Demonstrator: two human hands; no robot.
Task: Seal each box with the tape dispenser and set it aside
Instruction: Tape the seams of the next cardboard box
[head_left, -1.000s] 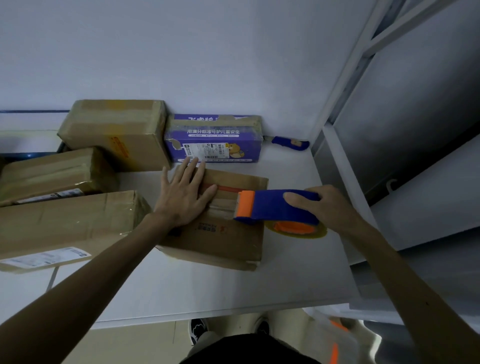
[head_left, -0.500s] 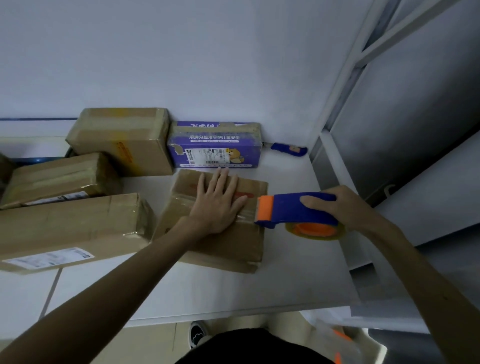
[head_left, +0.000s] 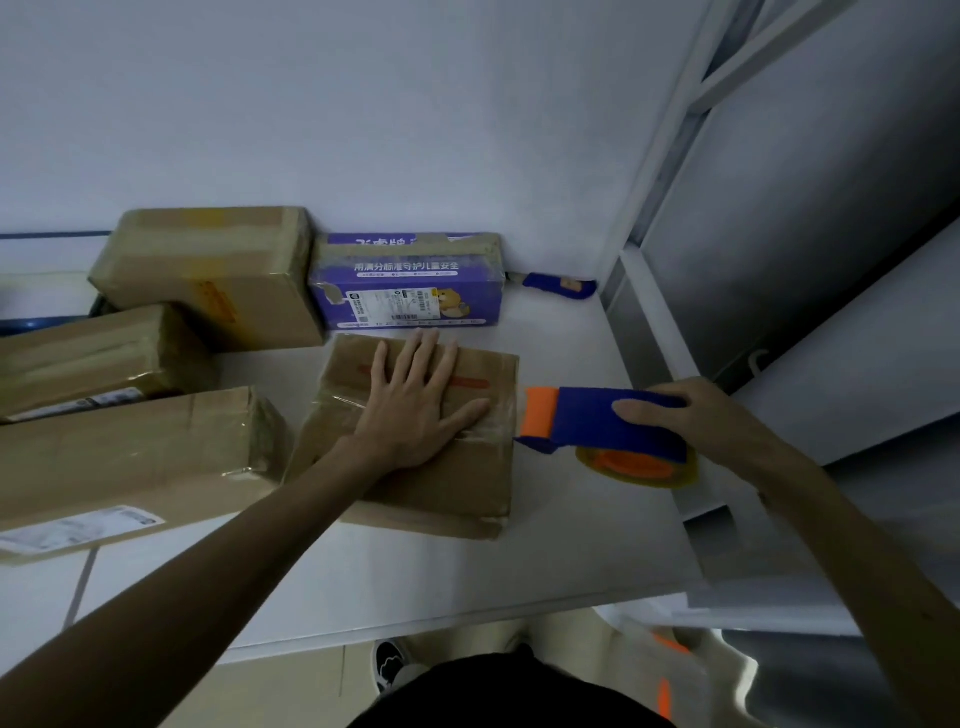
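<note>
A brown cardboard box (head_left: 441, 483) with a red stripe on top lies in the middle of the white table (head_left: 415, 577). My left hand (head_left: 415, 405) presses flat on its top, fingers spread, over a strip of clear tape. My right hand (head_left: 691, 415) grips the blue and orange tape dispenser (head_left: 602, 426), which hangs just past the box's right edge with its orange end toward the box. The orange tape roll (head_left: 639, 467) shows beneath it.
Three brown boxes (head_left: 208, 270) (head_left: 88, 358) (head_left: 130, 457) crowd the table's left side. A purple printed box (head_left: 410, 286) stands against the back wall, with a blue-handled tool (head_left: 558, 286) beside it. White shelving (head_left: 727, 260) rises at the right.
The dispenser has slid rightward off the box top to just past its right edge. My left hand has moved right along the taped seam.
</note>
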